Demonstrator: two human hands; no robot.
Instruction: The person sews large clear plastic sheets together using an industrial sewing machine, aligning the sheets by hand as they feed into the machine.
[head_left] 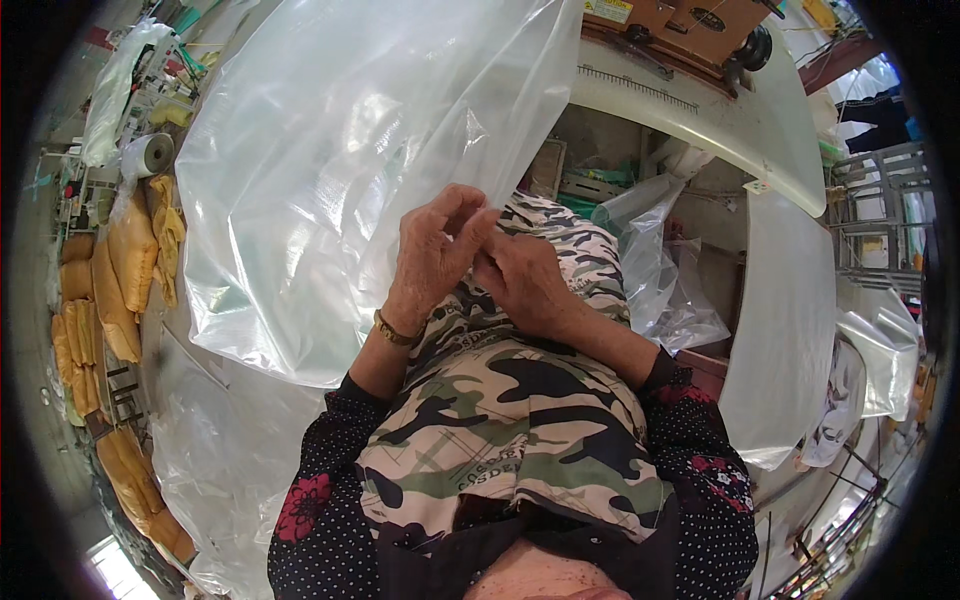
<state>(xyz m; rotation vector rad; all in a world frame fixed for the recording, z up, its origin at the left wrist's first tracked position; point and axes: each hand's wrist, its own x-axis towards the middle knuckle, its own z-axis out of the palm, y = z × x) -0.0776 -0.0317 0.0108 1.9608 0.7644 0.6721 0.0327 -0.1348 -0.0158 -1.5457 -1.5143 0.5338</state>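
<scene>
Both hands meet in front of my body, over the camouflage-patterned apron (520,400). My left hand (432,250), with a watch (395,330) on its wrist, is closed with its thumb and fingers pinched. Against its fingertips, the bent fingers of my right hand (527,280) are closed too. Whatever lies between the fingers is too small or too hidden to make out. A large sheet of clear plastic film (300,200) hangs from the table at the left, and its right edge runs down just behind my left hand.
At the upper right a brown sewing machine head (690,30) stands on a pale table (740,140) with a ruler scale. Crumpled clear plastic (665,270) lies beneath it. Yellow folded bundles (130,270) and a film roll (148,155) are at the left, a metal rack (880,210) at the right.
</scene>
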